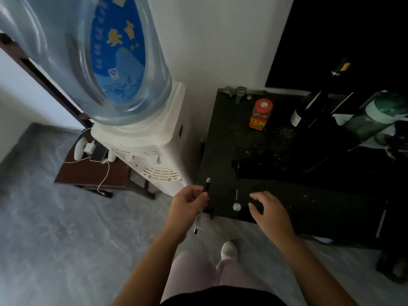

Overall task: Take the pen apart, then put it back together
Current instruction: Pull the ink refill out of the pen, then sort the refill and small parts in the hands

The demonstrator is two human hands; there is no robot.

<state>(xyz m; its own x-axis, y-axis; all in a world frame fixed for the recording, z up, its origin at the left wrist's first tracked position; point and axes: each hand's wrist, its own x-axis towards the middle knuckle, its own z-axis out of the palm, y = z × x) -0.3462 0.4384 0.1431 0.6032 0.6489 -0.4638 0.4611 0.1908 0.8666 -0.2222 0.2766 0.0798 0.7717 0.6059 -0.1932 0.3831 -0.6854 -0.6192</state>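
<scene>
My left hand (187,204) grips a pen barrel (207,186), black at the top with a white end, its clear lower part sticking out below the hand toward the floor. My right hand (268,208) hovers with fingers spread over the near edge of the black table (254,142), holding nothing. Just left of its fingers a thin pale rod (236,193) lies on the table, likely the pen's refill. A small round silvery piece (237,206) lies close below it.
A white water dispenser (152,138) with a large blue bottle stands left of the table. On the table's far side are an orange jar (260,114), a dark wine bottle (306,109) and a green container (375,115). A low brown stool (92,171) holds chargers.
</scene>
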